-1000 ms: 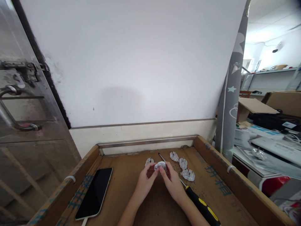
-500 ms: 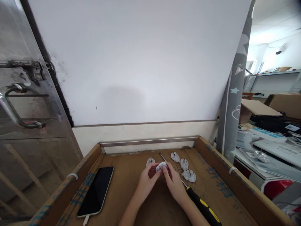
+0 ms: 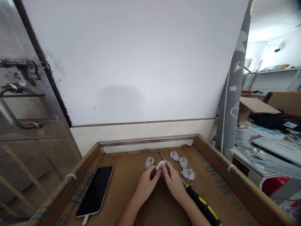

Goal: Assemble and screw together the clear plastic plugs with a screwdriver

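Note:
Between the fingertips of both hands is a small whitish plug (image 3: 161, 165), partly covered by the fingers. My left hand (image 3: 147, 182) pinches it from the left and my right hand (image 3: 172, 179) from the right, thumbs toward me. Just beyond the left fingers lies a clear plug (image 3: 150, 162) with metal pins up. More clear plugs lie to the right: one at the back (image 3: 174, 155), one in the middle (image 3: 183, 162) and a clear piece with pins (image 3: 188, 174) nearest. A screwdriver (image 3: 202, 205) with a black and yellow handle lies beneath my right forearm, its shaft passing behind the hands.
A black-screened phone (image 3: 96, 191) with a white cable lies at left on the cardboard-lined tray (image 3: 124, 179). Raised cardboard sides (image 3: 223, 169) border it. A metal door (image 3: 28, 103) stands left; a cluttered table (image 3: 270, 150) with another clear plug (image 3: 259, 153) is at right.
Both hands keep their hold on the plug, which appears slightly turned. The left fingers have drawn back a little, showing more of the clear plug behind them. The view has shifted slightly.

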`<state>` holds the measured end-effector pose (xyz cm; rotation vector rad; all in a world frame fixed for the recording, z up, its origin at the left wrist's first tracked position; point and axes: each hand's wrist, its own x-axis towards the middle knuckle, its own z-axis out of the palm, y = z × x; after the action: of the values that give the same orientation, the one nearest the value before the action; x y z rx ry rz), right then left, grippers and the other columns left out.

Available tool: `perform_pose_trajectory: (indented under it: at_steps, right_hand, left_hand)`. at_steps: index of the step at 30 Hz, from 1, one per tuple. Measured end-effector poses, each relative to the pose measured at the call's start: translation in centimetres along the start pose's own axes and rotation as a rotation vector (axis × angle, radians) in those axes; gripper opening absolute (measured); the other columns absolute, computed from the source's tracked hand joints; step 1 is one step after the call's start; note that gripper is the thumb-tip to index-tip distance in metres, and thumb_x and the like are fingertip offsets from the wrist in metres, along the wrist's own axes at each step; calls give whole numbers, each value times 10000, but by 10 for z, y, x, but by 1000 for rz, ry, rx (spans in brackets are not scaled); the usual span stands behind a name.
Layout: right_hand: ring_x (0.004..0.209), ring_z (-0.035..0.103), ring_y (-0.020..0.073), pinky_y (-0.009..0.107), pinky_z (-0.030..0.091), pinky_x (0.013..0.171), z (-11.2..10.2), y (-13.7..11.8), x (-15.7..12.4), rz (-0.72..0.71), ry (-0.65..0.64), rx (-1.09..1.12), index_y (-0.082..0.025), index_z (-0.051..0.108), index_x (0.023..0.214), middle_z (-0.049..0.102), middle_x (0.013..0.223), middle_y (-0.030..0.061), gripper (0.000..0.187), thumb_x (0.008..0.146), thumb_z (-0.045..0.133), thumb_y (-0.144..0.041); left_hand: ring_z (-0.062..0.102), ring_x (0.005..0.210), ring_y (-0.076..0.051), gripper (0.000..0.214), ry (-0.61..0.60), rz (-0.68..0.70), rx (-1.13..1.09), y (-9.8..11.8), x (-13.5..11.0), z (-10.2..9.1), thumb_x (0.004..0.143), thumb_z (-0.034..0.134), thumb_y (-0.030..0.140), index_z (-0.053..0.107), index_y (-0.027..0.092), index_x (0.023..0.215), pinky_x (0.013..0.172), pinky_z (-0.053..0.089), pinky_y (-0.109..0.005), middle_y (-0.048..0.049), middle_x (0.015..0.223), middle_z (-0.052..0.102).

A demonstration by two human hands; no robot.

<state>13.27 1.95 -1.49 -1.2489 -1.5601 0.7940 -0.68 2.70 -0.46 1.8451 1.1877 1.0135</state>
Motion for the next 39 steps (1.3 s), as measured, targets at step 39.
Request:
perform_pose_trajectory:
  at_steps: [39]
  right_hand:
    - [986, 588, 166, 289, 452, 895, -1, 0, 0, -43, 8, 11, -173, 546, 1173, 606, 1111, 80, 463, 870, 345, -460]
  left_hand:
    - [590, 827, -171, 227, 56, 54, 82, 5, -3, 0, 831, 486, 293, 577, 206, 1021, 758, 452, -261, -52, 955, 646]
